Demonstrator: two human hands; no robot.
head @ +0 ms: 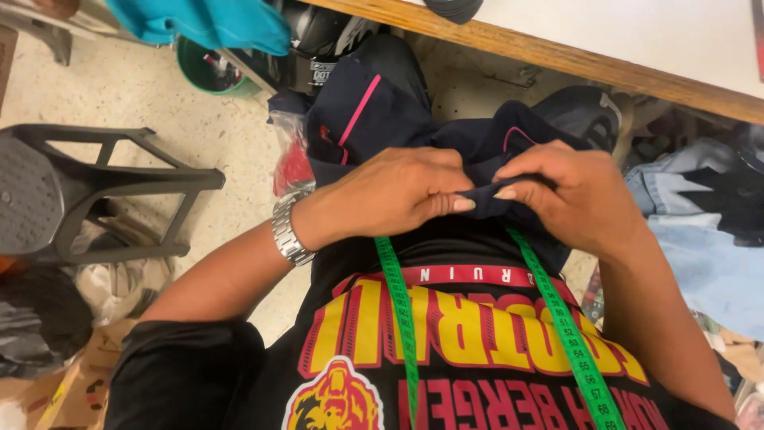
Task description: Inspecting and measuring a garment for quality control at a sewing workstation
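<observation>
We are pinching and working a fold of the dark garment (374,111), which lies bunched in our lap just under the wooden table edge (557,60), and every place here is given relative to that garment. Far to its left stands a black plastic stool (79,191) on the speckled floor, and up-left of it a green bucket (211,72) sits below some teal cloth (207,20). Our left hand (390,195), with a metal watch (288,227) on the wrist, is closed on the garment's near edge, fingertips pressed together on the cloth. Below the garment a green measuring tape (402,318) hangs down our chest in two strands. Our right hand (569,191) is closed narrowly on the same fold, thumb and forefinger nipping it, touching the left hand's fingertips. Right of the garment lies a heap of light blue denim (700,255).

We judge the step to be picking at or turning a seam; the next move seems to call for a firm pinch and small pulls. The bunched cloth itself hides the seam, and the table edge crowds the space above.
</observation>
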